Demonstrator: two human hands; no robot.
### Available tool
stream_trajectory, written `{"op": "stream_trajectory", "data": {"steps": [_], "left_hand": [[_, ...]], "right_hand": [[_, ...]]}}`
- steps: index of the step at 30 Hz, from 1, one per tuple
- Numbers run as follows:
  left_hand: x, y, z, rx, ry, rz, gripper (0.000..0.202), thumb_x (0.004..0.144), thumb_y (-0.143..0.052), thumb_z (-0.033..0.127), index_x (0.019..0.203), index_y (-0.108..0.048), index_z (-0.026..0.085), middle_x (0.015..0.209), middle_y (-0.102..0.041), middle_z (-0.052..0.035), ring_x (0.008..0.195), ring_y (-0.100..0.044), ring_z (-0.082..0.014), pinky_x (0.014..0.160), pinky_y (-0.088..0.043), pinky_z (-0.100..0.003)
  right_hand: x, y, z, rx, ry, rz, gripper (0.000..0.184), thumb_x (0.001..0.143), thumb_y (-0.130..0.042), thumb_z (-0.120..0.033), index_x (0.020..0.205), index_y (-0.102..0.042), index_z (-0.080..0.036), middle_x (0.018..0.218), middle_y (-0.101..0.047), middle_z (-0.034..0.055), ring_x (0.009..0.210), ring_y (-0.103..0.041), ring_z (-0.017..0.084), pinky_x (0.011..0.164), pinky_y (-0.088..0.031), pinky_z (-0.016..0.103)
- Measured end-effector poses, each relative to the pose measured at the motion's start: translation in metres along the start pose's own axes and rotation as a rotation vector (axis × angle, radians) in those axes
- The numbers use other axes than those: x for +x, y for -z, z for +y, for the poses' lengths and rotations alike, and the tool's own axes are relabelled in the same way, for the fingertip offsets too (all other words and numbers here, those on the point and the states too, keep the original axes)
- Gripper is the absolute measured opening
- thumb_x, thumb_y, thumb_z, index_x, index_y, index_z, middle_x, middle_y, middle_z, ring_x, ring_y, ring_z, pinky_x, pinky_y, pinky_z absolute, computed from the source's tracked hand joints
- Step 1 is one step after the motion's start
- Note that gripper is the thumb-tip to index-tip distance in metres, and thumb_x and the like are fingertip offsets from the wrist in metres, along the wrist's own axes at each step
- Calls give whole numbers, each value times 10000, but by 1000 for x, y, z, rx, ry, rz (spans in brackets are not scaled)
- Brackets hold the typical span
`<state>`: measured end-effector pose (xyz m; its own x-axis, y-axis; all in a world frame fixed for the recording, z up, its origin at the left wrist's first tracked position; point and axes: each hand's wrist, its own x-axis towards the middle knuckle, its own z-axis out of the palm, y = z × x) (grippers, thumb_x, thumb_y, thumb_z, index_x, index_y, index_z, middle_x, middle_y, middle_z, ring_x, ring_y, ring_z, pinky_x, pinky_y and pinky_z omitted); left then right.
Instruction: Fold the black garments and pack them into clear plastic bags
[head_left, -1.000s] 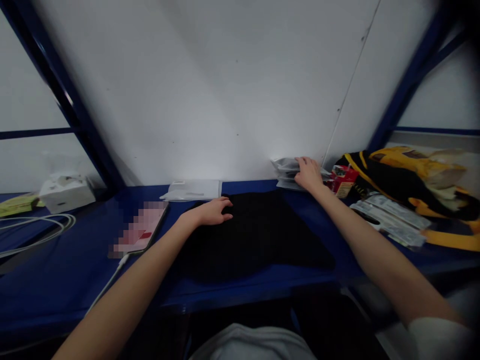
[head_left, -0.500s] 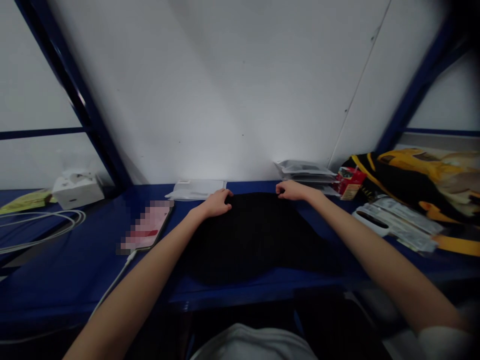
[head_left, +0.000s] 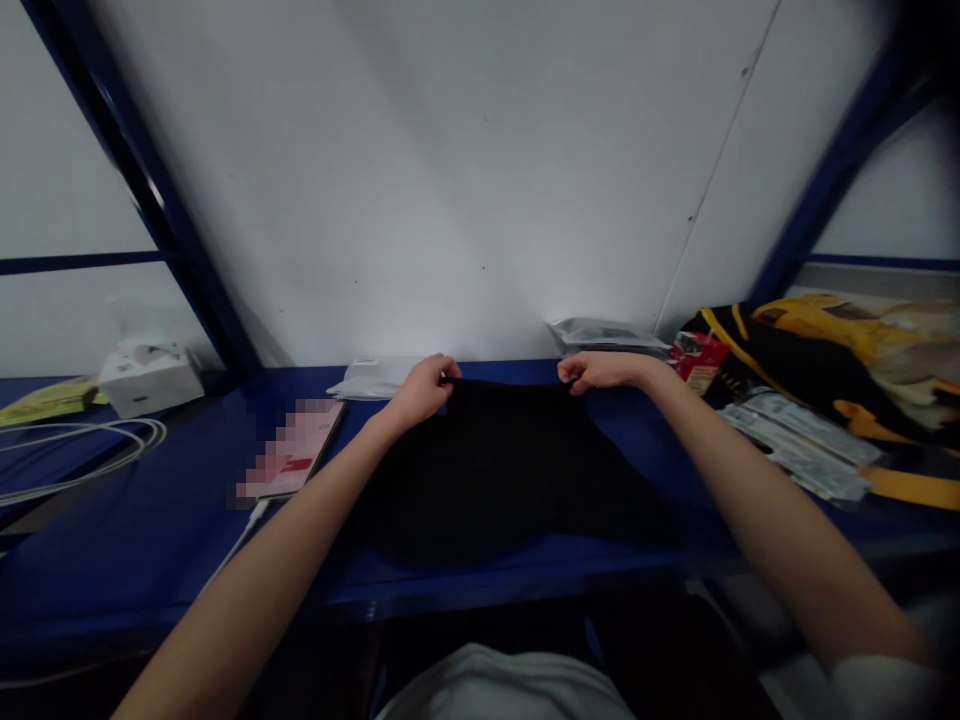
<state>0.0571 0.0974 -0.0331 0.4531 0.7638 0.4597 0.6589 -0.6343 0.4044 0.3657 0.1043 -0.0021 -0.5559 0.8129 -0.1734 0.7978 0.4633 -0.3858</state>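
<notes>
Blk cloth (head_left: 510,460), 1 pc., on table (head_left: 172,500), spread. L hand (head_left: 426,392) & R hand (head_left: 611,370): grips pinched on far edge, opp. ends. Handling: keep edge taut, hands lvl.

Head view, close above blue table (head_left: 180,490), facing forward-down toward wall (head_left: 465,180).

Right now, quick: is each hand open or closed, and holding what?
Left hand: closed, holding the cloth at its far left corner.
Right hand: closed, holding the cloth at its far right corner.
</notes>
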Motion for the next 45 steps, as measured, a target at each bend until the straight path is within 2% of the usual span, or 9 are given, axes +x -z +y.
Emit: {"op": "stream_trajectory", "data": {"steps": [6,11,15,18,23,31,34,39,45], "left_hand": [[-11,20,18,-254,106,-298,171,657,-462,145,808,-536,174,625,-498,26,544,-448,-90,532,-367,-225],[-17,27,27,-167,-15,-450,130,670,-522,221,760,-613,204,780,-556,8,670,-494,-109,622,-385,-233],[-20,25,27,-73,-1,-603,140,679,-551,294,739,-655,220,810,-584,5,672,-512,-119,613,-379,-228],[-22,25,28,-58,32,-602,233,717,-518,385,707,-655,197,755,-588,-2,627,-498,-116,584,-364,-226],[-22,23,30,-2,68,-540,250,746,-476,400,725,-618,195,624,-545,23,571,-458,-106,532,-327,-216],[-24,10,28,68,108,-538,124,690,-542,317,725,-550,199,620,-534,25,548,-469,-114,490,-319,-217],[-26,10,28,95,96,-488,191,703,-531,332,848,-539,208,645,-538,21,562,-487,-122,503,-333,-220],[-26,10,28,104,141,-435,368,721,-517,357,1056,-498,206,713,-565,0,608,-521,-141,546,-373,-237],[-22,6,32,-28,305,-450,335,716,-515,323,1015,-573,184,780,-575,-15,522,-509,-108,544,-409,-247]], "right_hand": [[0,-3,-2,6,-92,-160,157,545,-502,-123,639,-401,-196,572,-338,-56,550,-299,94,530,-239,234],[0,-10,-12,-21,-202,-270,173,524,-537,-124,596,-397,-195,535,-322,-60,521,-290,90,500,-217,237],[5,-21,-20,-43,-353,-365,219,504,-625,-182,610,-434,-205,526,-357,-61,498,-311,88,479,-250,237],[4,-21,-23,-11,-389,-408,253,494,-675,-237,659,-483,-213,552,-429,-53,517,-380,101,483,-296,244],[-5,-10,-21,125,-305,-460,228,586,-647,-362,719,-557,-201,633,-520,-24,607,-470,112,559,-351,247],[2,-18,-22,-2,-436,-458,118,612,-631,-229,627,-531,-167,571,-510,-20,553,-472,101,539,-341,245],[3,-18,-22,-50,-414,-379,148,630,-632,-287,644,-539,-172,550,-488,-21,534,-456,105,514,-342,248],[0,-13,-16,-156,-481,-112,188,696,-582,-360,738,-539,-182,559,-481,-1,530,-465,129,481,-343,264],[2,-16,-12,-87,-501,-168,149,701,-552,-262,832,-533,-193,609,-514,12,557,-488,132,480,-354,253]]}}
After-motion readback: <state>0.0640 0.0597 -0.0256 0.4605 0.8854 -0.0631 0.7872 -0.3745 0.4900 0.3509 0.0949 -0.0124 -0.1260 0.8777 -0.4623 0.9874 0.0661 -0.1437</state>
